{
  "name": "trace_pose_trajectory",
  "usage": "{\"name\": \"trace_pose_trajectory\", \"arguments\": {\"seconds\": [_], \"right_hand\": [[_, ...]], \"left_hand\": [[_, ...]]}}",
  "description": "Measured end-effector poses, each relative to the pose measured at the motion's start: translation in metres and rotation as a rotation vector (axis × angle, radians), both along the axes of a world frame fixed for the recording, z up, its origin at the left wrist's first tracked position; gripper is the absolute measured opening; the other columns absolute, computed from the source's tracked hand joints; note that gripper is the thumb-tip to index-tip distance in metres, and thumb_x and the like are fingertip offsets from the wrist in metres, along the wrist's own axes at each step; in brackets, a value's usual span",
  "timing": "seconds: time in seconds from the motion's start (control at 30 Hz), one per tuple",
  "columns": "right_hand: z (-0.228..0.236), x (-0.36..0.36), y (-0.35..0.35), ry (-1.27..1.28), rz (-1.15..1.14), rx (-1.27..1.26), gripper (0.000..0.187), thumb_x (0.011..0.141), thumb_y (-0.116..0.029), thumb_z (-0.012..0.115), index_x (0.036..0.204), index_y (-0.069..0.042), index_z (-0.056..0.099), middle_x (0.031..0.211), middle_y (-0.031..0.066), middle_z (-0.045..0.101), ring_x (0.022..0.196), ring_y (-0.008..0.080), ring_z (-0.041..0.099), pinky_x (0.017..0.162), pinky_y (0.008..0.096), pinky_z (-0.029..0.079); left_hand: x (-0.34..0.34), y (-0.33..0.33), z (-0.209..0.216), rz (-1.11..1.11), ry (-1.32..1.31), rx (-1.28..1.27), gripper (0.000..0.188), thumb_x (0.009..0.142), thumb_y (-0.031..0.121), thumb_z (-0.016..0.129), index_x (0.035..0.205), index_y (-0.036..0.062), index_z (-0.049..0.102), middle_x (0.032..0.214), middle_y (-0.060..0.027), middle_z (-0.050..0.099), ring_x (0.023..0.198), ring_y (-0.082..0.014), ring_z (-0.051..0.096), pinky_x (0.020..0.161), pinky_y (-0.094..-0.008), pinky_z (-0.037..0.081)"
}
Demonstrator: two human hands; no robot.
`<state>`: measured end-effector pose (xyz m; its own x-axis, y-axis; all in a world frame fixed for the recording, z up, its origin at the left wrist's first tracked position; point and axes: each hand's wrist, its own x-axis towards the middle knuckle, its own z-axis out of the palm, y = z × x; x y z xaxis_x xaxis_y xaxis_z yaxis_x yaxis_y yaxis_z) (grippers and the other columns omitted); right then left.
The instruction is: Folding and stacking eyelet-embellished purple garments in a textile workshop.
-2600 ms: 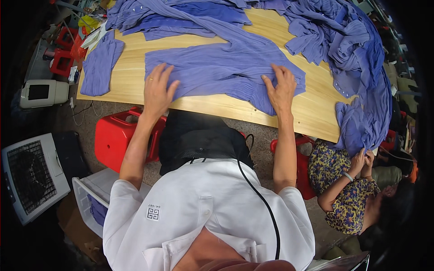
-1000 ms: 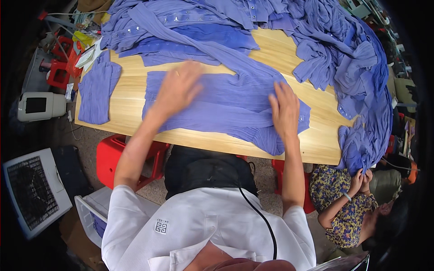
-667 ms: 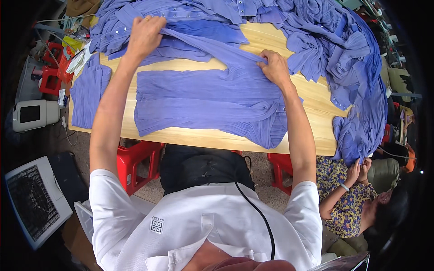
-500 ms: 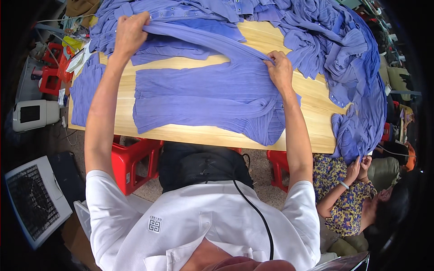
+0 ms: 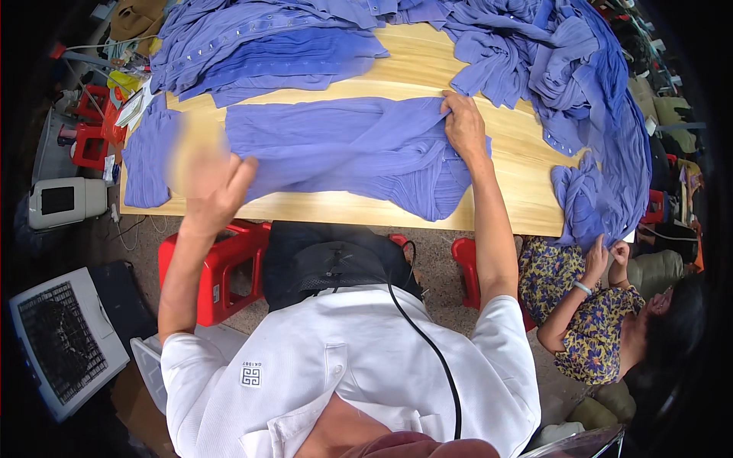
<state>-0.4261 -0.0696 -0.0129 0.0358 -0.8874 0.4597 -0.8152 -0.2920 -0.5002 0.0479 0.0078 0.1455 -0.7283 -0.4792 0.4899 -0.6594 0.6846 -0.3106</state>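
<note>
A purple ribbed garment lies spread near the front edge of the wooden surface. The right hand has a narrow grip on the garment towards its right end; the left hand, by the opposite end, seems to hold the sleeve stretched across it, though blur hides some fingertips. Another purple piece lies farther left, more purple garments are heaped behind, and a co-worker at the right touches hanging purple cloth
</note>
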Motion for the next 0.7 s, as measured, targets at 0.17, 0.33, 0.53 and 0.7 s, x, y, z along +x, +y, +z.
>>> {"name": "trace_pose_trajectory", "arguments": {"seconds": [0.17, 0.33, 0.53, 0.7], "right_hand": [[-0.001, -0.009, 0.006, 0.198, 0.001, -0.002, 0.038, 0.082, 0.008, 0.061, 0.114, -0.007, 0.076, 0.135, 0.0184, 0.074, 0.123, 0.0394, 0.068, 0.100, 0.0512, 0.054], [0.032, 0.009, 0.031, 0.140, 0.014, 0.088, 0.040, 0.082, -0.005, 0.072, 0.121, -0.011, 0.076, 0.156, 0.0171, 0.063, 0.139, 0.0391, 0.060, 0.116, 0.0574, 0.043], [0.041, 0.080, 0.057, 0.155, 0.252, 0.238, 0.047, 0.084, -0.034, 0.091, 0.125, -0.014, 0.077, 0.148, 0.0090, 0.068, 0.144, 0.0355, 0.057, 0.127, 0.0737, 0.026], [0.023, 0.071, 0.039, 0.024, 0.137, 0.190, 0.022, 0.094, -0.029, 0.083, 0.105, -0.010, 0.082, 0.132, 0.0048, 0.076, 0.133, 0.0280, 0.063, 0.124, 0.0736, 0.029]], "left_hand": [[-0.015, 0.025, -0.013, 0.069, -0.003, 0.113, 0.024, 0.082, 0.006, 0.072, 0.105, 0.0084, 0.072, 0.081, -0.0050, 0.051, 0.075, -0.0221, 0.059, 0.083, -0.0412, 0.046], [-0.024, 0.028, -0.001, 0.114, 0.066, 0.136, 0.031, 0.076, 0.005, 0.075, 0.107, 0.0083, 0.072, 0.081, -0.0064, 0.052, 0.076, -0.0249, 0.060, 0.083, -0.0425, 0.045], [-0.056, 0.007, 0.028, 0.136, 0.145, 0.114, 0.043, 0.069, 0.002, 0.078, 0.111, 0.0111, 0.075, 0.083, -0.0080, 0.058, 0.076, -0.0282, 0.062, 0.086, -0.0417, 0.045], [-0.070, -0.016, 0.039, 0.110, 0.237, 0.021, 0.040, 0.070, 0.003, 0.080, 0.108, 0.0114, 0.074, 0.086, -0.0064, 0.063, 0.079, -0.0275, 0.065, 0.086, -0.0414, 0.045]]}}
